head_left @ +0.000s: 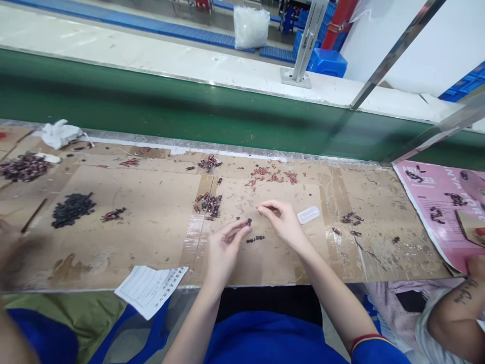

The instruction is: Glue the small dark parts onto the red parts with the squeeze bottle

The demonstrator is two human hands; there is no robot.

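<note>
My left hand (227, 245) pinches a small black part (249, 222) between thumb and fingertips, above the cardboard-covered table. Just to the right and a little farther off, my right hand (279, 217) is closed in a pinch; what sits in its fingertips is too small to name. A short row of black parts (255, 239) lies on the cardboard below the gap between my hands. Beyond my left hand is a heap of small black-and-red parts (210, 204). Several small red pieces (275, 177) are scattered beyond my right hand.
A clear plastic tray (308, 215) lies right of my right hand. Farther left are a black heap (73, 210) and a paper sheet (151, 289) over the front edge. A green wall (212, 111) bounds the back. Co-workers' arms (460, 308) show at both sides.
</note>
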